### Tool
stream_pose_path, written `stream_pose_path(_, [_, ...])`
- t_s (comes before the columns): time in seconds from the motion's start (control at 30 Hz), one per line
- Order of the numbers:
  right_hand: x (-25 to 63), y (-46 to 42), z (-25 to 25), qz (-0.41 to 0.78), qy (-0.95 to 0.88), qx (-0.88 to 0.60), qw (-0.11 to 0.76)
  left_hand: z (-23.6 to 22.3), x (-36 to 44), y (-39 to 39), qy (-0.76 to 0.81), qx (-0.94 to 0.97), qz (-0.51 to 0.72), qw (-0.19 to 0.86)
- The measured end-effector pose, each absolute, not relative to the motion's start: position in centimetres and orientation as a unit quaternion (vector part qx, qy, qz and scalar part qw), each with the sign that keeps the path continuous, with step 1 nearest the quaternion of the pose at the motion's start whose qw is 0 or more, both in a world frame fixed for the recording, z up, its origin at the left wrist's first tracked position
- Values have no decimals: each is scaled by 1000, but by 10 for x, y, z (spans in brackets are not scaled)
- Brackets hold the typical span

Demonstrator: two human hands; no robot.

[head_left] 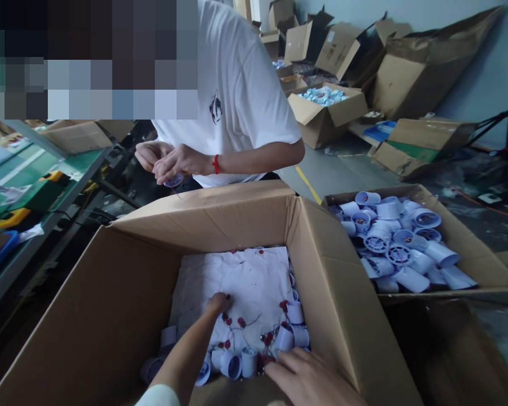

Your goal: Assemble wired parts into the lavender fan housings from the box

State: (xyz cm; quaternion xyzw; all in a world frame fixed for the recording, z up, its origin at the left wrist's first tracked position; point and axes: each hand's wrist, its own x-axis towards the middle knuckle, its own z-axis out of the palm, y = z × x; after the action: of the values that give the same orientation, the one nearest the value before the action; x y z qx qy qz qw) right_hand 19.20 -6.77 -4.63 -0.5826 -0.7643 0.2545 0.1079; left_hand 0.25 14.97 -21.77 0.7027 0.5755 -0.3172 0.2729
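My left hand (pixel 218 304) reaches into a deep cardboard box (pixel 328 282), over a white sheet (pixel 241 276). Its fingers are curled together, and a small dark spot shows at the tips; what they hold, if anything, I cannot make out. My right hand (pixel 311 378) is low at the near right corner, fingers stretched out beside white plastic cups (pixel 284 338). More white cups (pixel 231 363) line the near edge of the sheet. Small red parts with thin wires (pixel 241 322) lie on the sheet between my hands.
Right of the box stands another carton (pixel 486 265) heaped with white plastic cups (pixel 400 254). Across from me a person in a white shirt (pixel 245 96) handles a small round part (pixel 173 180). A green workbench (pixel 74 166) is at left; several cartons (pixel 328 115) stand behind.
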Motion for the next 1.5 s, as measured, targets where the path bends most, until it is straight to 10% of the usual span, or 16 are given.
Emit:
stream_pose_path(0.63, [193,-32,16,316,-581,-660,356,12,30,69,348,798,79,485])
stream_pose_path(1.23, [202,4,-14,430,-523,-581,452,13,9,71,377,887,84,255])
stream_pose_path(1.5, [213,-4,-12,407,-588,-611,339,17,1,77,383,899,32,210])
